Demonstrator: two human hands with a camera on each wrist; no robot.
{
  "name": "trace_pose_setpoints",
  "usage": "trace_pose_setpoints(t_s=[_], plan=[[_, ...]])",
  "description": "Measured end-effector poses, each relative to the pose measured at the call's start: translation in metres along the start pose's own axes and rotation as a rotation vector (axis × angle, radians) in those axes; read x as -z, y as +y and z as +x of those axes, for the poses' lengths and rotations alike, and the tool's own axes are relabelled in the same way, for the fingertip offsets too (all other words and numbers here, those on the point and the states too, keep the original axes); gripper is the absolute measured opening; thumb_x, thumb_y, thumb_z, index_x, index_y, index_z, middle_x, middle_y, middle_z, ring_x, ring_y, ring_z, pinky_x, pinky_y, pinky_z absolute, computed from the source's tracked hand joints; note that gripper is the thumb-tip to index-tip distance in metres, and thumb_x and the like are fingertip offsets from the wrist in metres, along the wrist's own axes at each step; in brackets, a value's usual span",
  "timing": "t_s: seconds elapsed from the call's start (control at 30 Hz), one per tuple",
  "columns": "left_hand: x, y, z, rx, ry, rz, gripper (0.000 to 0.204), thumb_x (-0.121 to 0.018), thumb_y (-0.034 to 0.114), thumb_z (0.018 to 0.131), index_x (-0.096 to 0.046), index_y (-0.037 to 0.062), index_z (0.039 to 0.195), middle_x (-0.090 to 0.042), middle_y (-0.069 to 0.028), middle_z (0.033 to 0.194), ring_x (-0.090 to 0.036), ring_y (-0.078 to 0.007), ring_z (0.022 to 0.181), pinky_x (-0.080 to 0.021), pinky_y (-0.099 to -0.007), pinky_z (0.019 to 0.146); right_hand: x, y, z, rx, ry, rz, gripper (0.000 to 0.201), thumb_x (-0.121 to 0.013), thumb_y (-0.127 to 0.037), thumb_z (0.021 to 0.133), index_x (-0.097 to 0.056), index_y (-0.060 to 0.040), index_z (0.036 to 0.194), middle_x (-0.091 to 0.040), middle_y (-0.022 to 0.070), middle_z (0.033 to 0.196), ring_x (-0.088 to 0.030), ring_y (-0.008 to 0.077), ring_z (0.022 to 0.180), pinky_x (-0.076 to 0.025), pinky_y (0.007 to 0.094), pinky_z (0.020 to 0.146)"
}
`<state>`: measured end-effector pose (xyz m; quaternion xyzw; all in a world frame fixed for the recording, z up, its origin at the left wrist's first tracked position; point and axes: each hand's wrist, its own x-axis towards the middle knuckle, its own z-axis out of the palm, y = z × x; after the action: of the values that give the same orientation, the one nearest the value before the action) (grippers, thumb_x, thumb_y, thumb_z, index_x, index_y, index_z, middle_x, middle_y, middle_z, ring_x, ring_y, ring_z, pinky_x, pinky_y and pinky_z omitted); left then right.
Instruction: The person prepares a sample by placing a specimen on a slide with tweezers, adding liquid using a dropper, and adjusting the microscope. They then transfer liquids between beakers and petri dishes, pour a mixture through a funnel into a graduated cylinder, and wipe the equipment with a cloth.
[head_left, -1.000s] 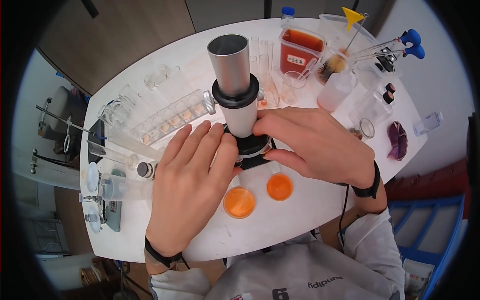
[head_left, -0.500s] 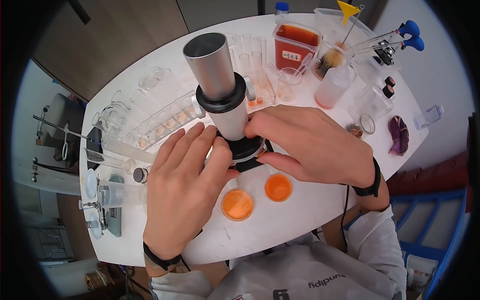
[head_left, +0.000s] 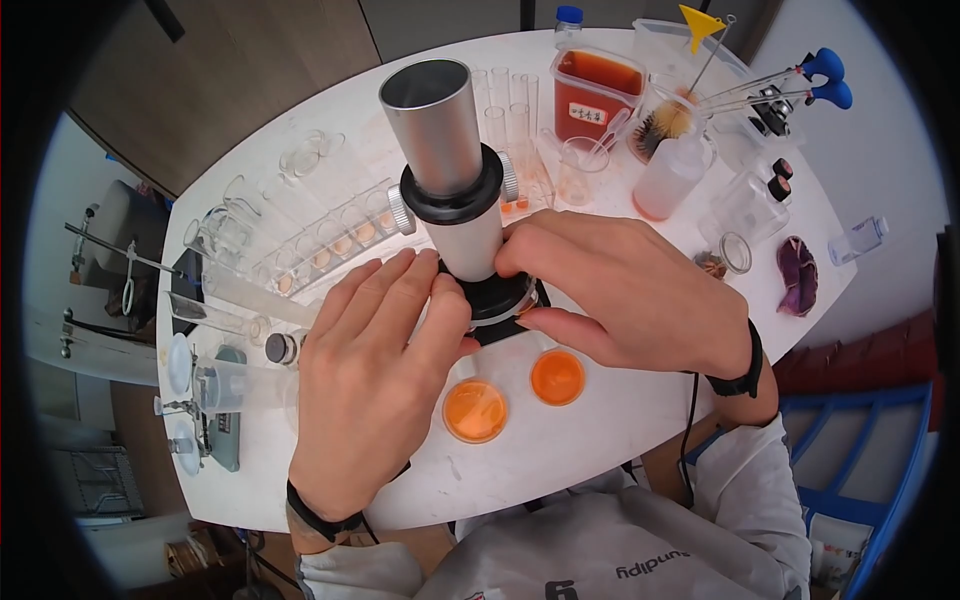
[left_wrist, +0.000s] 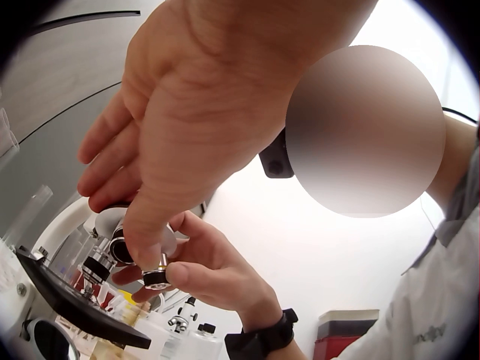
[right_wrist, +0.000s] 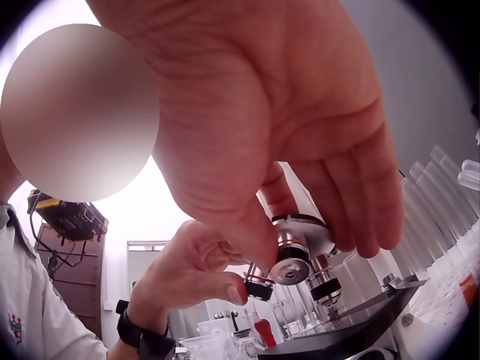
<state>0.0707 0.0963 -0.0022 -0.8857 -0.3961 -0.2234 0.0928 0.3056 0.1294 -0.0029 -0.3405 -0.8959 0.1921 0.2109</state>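
A microscope with a silver upper tube (head_left: 430, 125) and white body (head_left: 467, 245) stands between both hands. My left hand (head_left: 365, 390) grips the left side of its black lower part (head_left: 495, 300), long fingers extended and thumb in front. From the right, my right hand (head_left: 635, 290) holds the same part, index finger bent against the white body and thumb low. In the right wrist view, my right thumb lies beside a lens (right_wrist: 289, 270) and my left thumb touches another lens (right_wrist: 259, 289). The dark stage (left_wrist: 82, 300) is below the hands in the left wrist view.
Two orange dishes (head_left: 475, 411) (head_left: 557, 377) lie in front of the microscope. Glassware and a rack (head_left: 340, 235) stand left, near a balance (head_left: 228, 410). Behind right are a red-liquid tub (head_left: 597, 95), a beaker (head_left: 583, 165) and a bottle (head_left: 670, 180).
The upper tube swung left between the first two head frames, then came slightly back right. Both hands keep their places on the microscope, with only small shifts.
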Motion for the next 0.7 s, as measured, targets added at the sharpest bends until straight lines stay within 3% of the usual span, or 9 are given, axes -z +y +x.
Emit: trace_pose_setpoints(t_s=[0.13, 0.23, 0.37, 0.43, 0.53, 0.7], plan=[[-0.004, -0.004, 0.000, -0.040, 0.046, 0.064, 0.030, -0.074, 0.009, 0.075, -0.064, 0.0004, 0.102, -0.071, -0.0194, 0.115, -0.070, -0.0345, 0.108, -0.055, -0.0463, 0.096, 0.001, -0.002, 0.001, 0.007, -0.005, 0.037, 0.041, -0.081, -0.012, 0.083, -0.055, -0.0024, 0.113, -0.063, 0.0141, 0.109, -0.064, 0.0375, 0.097, -0.053, 0.0415, 0.080], [-0.008, -0.007, 0.000, -0.057, 0.076, 0.085, 0.027, -0.069, 0.004, 0.073, -0.064, 0.0007, 0.100, -0.072, -0.0189, 0.114, -0.071, -0.0335, 0.107, -0.056, -0.0457, 0.097, -0.001, -0.001, 0.001, 0.077, 0.056, 0.033, 0.047, -0.083, -0.014, 0.081, -0.049, -0.0053, 0.112, -0.063, 0.0166, 0.099, -0.064, 0.0428, 0.089, -0.051, 0.0494, 0.070], [-0.007, -0.005, 0.000, -0.033, 0.063, 0.063, 0.027, -0.069, 0.003, 0.074, -0.064, 0.0012, 0.100, -0.072, -0.0185, 0.114, -0.071, -0.0333, 0.106, -0.056, -0.0457, 0.096, -0.002, -0.001, 0.000, 0.072, 0.054, 0.044, 0.048, -0.083, -0.013, 0.081, -0.048, -0.0054, 0.114, -0.063, 0.0177, 0.102, -0.064, 0.0432, 0.091, -0.051, 0.0491, 0.071], [-0.004, -0.004, -0.001, -0.012, 0.030, 0.038, 0.029, -0.073, 0.008, 0.075, -0.064, 0.0016, 0.101, -0.072, -0.0185, 0.114, -0.071, -0.0340, 0.106, -0.055, -0.0462, 0.097, -0.003, -0.001, 0.000, 0.077, 0.068, 0.059, 0.048, -0.083, -0.012, 0.081, -0.049, -0.0054, 0.114, -0.063, 0.0180, 0.103, -0.064, 0.0435, 0.091, -0.051, 0.0489, 0.072], [0.000, -0.003, -0.002, 0.005, -0.004, -0.004, 0.039, -0.079, 0.021, 0.074, -0.064, 0.0016, 0.104, -0.072, -0.0189, 0.115, -0.071, -0.0350, 0.107, -0.055, -0.0470, 0.098, -0.001, -0.006, -0.002, -0.006, 0.021, 0.086, 0.050, -0.085, -0.017, 0.081, -0.054, -0.0010, 0.118, -0.064, 0.0176, 0.111, -0.064, 0.0394, 0.100, -0.053, 0.0415, 0.084], [0.002, -0.001, -0.001, 0.003, -0.026, -0.021, 0.056, -0.082, 0.040, 0.072, -0.064, 0.0004, 0.106, -0.071, -0.0206, 0.116, -0.071, -0.0363, 0.107, -0.054, -0.0475, 0.099, 0.000, -0.011, -0.005, -0.085, 0.024, 0.067, 0.057, -0.086, -0.018, 0.080, -0.051, -0.0005, 0.122, -0.065, 0.0217, 0.114, -0.066, 0.0402, 0.101, -0.054, 0.0419, 0.086]])
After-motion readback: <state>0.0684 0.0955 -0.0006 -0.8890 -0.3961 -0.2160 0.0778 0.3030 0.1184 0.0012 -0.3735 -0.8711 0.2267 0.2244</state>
